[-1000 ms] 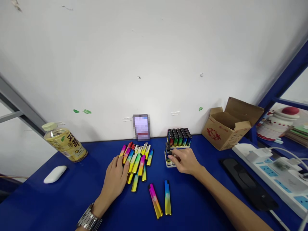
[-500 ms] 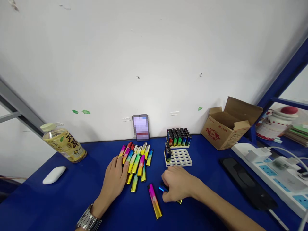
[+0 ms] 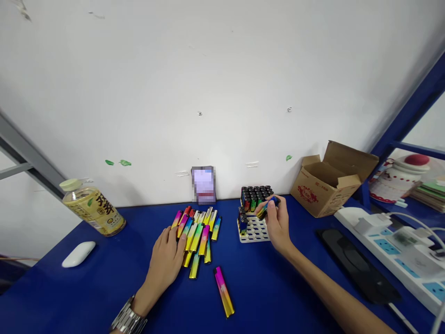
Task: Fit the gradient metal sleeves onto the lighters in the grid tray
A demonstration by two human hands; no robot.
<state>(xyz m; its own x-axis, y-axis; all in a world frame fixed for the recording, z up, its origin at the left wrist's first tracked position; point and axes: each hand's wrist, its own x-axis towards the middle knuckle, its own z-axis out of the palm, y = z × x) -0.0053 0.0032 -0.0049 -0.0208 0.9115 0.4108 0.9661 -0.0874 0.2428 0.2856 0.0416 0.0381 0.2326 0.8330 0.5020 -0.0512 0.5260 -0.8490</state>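
Observation:
My right hand (image 3: 277, 221) grips a blue and gold lighter (image 3: 267, 208), tilted above the white perforated tray (image 3: 256, 235). Several lighters (image 3: 253, 197) stand upright in rows at the back of that tray, and a few more (image 3: 242, 221) stand along its left side. My left hand (image 3: 167, 255) lies flat against the left edge of a heap of shiny coloured lighters (image 3: 196, 236), fingers stretched out. Closer to me, a single pink and gold lighter (image 3: 224, 291) lies on the blue table (image 3: 174, 311).
An open cardboard box (image 3: 327, 190) sits at the back right. Beside it are a black phone (image 3: 358, 264) and a power strip (image 3: 399, 257) with plugs. On the left stand a drink bottle (image 3: 93, 208) and a white mouse (image 3: 79, 254). A blurred phone (image 3: 203, 184) leans on the wall.
My right hand has lifted the blue and gold lighter off the table front and carried it up and away to the tray. The left hand stays where it was.

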